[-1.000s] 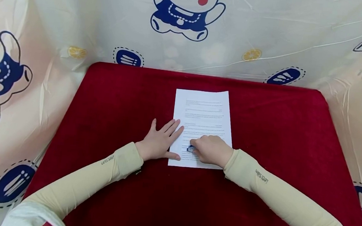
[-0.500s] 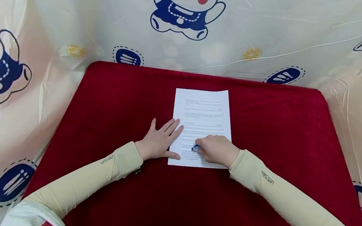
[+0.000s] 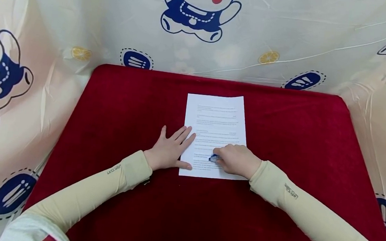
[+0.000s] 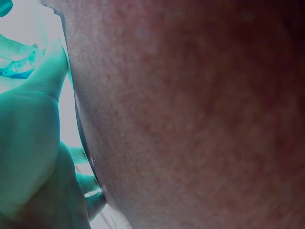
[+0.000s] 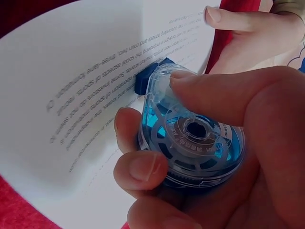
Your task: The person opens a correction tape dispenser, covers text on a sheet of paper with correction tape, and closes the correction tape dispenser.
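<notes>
A white sheet of printed paper (image 3: 214,116) lies on the red cloth, directly in front of me. Across its left edge my left hand (image 3: 168,150) rests with fingers spread. My right hand (image 3: 237,160) grips a correction tape dispenser (image 3: 214,158) low on the page. In the right wrist view the dispenser (image 5: 190,136) is clear plastic with blue parts and a dark hub; the thumb lies on top and fingers curl beneath. Its blue tip is at the printed lines, but whether it touches the paper is hard to tell. Blurred skin fills most of the left wrist view.
A red velvet cloth (image 3: 128,106) covers the table around the sheet. Behind and at both sides hangs a pale curtain (image 3: 243,32) printed with cartoon bears and orange slices.
My right hand has slid rightward along the lower lines with the correction tape dispenser, more slowly in the latest half second. The left hand and the paper stay in place.
</notes>
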### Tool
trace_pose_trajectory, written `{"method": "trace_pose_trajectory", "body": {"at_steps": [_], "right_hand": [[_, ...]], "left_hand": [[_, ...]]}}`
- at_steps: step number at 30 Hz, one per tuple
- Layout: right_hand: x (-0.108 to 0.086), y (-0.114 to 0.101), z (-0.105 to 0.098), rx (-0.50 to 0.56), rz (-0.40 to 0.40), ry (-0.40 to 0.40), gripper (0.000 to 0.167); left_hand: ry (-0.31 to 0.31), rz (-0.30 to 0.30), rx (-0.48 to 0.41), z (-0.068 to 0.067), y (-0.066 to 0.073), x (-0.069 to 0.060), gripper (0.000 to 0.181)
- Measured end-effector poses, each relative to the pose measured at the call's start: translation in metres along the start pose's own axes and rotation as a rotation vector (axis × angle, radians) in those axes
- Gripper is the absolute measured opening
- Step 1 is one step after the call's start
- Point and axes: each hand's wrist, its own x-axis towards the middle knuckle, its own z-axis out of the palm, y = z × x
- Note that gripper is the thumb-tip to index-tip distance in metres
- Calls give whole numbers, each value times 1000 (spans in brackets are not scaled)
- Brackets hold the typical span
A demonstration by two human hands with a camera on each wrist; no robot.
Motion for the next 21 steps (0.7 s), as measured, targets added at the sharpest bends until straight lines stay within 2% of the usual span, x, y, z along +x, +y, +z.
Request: {"method": "trace_pose_trajectory", "body": {"at_steps": [7, 21], "right_hand": [[-6, 5, 0, -6, 6, 12, 4], [-18, 17, 1, 14, 37, 15, 4]], "left_hand": [[-37, -14, -7, -1, 1, 1, 110], [-36, -12, -31, -1, 1, 1, 110]]}}
